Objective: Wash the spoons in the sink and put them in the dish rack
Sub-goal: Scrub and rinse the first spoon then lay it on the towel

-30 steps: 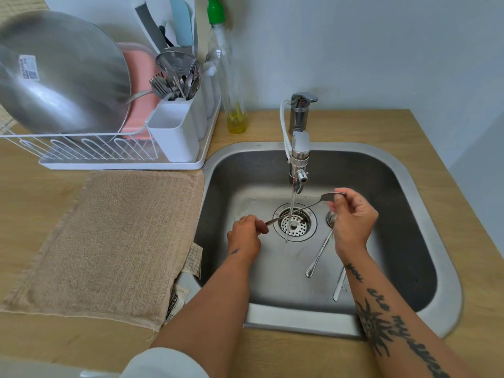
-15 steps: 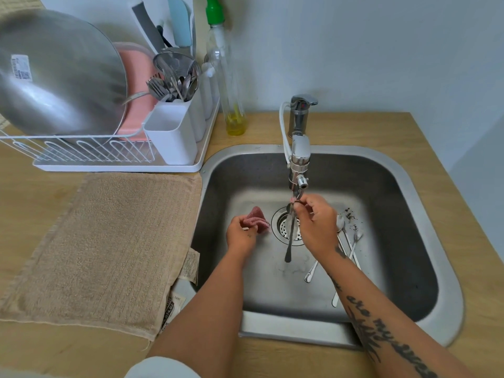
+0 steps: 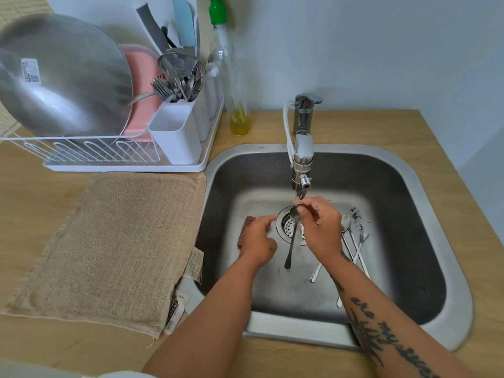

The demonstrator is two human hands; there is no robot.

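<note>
Under the faucet [image 3: 302, 156], the right hand [image 3: 320, 230] pinches a spoon [image 3: 291, 238] by its bowl, handle hanging toward 6 o'clock, while the left hand [image 3: 256, 241] clutches a reddish scrubber [image 3: 244, 227] at 9 o'clock.

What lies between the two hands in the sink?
In the head view, the spoon hangs bowl-up from the right hand over the drain strainer; the left hand is apart, on a reddish scrubber.

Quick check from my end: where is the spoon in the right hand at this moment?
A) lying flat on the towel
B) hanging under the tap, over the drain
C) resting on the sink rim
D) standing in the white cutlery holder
B: the right hand pinches the spoon just below the tap, handle hanging down over the drain.
</note>
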